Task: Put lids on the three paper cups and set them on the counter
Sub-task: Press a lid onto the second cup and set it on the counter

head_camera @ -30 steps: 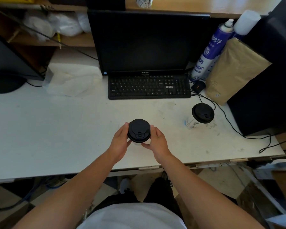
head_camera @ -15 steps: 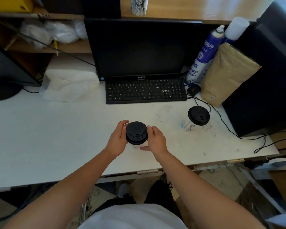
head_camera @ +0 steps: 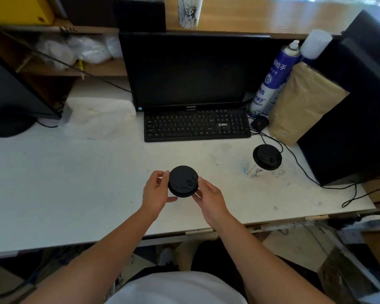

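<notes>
A black plastic lid [head_camera: 183, 181] sits on top of a paper cup that is hidden beneath it, above the white desk [head_camera: 75, 183] near its front edge. My left hand [head_camera: 155, 190] grips the lid's left side and my right hand [head_camera: 210, 197] grips its right side. A second white paper cup [head_camera: 252, 171] with a black lid [head_camera: 267, 157] stands on the desk to the right. A third printed paper cup [head_camera: 188, 12] without a lid stands on the wooden counter [head_camera: 261, 18] at the top, behind the monitor.
A black monitor [head_camera: 189, 71] and keyboard [head_camera: 196, 126] stand behind my hands. A blue spray can [head_camera: 274, 77], a brown paper bag [head_camera: 303, 104] and a black box [head_camera: 355, 102] crowd the right side. Cables [head_camera: 305, 172] trail past the lidded cup. White crumpled paper [head_camera: 99, 116] lies at the left.
The view has tilted up, bringing more of the counter and its cup into sight. My hands stay on the lidded cup, and the lid has turned a little between them.
</notes>
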